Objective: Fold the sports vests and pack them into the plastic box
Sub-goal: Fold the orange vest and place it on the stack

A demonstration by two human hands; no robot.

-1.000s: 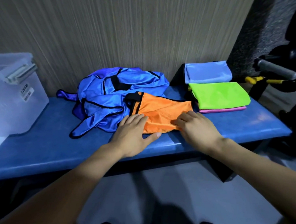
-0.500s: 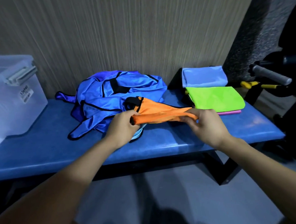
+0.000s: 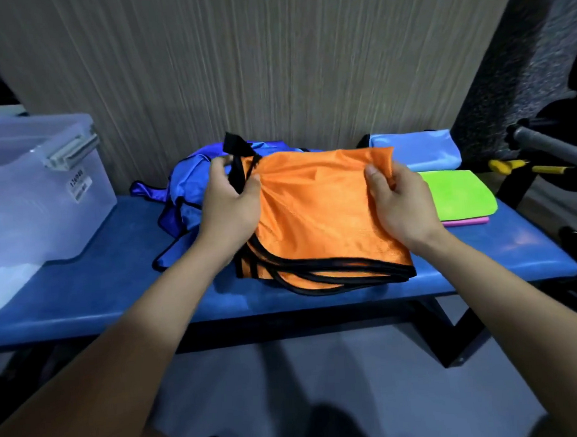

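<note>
An orange vest (image 3: 317, 216) with black trim hangs spread in front of me over the blue bench (image 3: 99, 290), its lower hem touching the bench top. My left hand (image 3: 229, 205) grips its left edge by the black strap. My right hand (image 3: 401, 201) pinches its upper right edge, thumb on the front. Behind it lies a crumpled heap of blue vests (image 3: 184, 187), partly hidden. The clear plastic box (image 3: 25, 190) stands at the bench's left end. Folded vests lie at the right: light blue (image 3: 418, 149), green (image 3: 457, 191) and pink (image 3: 466, 221).
A wood-grain wall (image 3: 271, 67) runs close behind the bench. A white lid or sheet (image 3: 4, 286) lies at the front left by the box. Exercise equipment with a grey handle (image 3: 553, 146) and yellow parts stands to the right. My shoes show on the floor below.
Both hands have lifted the orange vest off the bench and spread it open; a second ago it lay flat and bunched under my palms.
</note>
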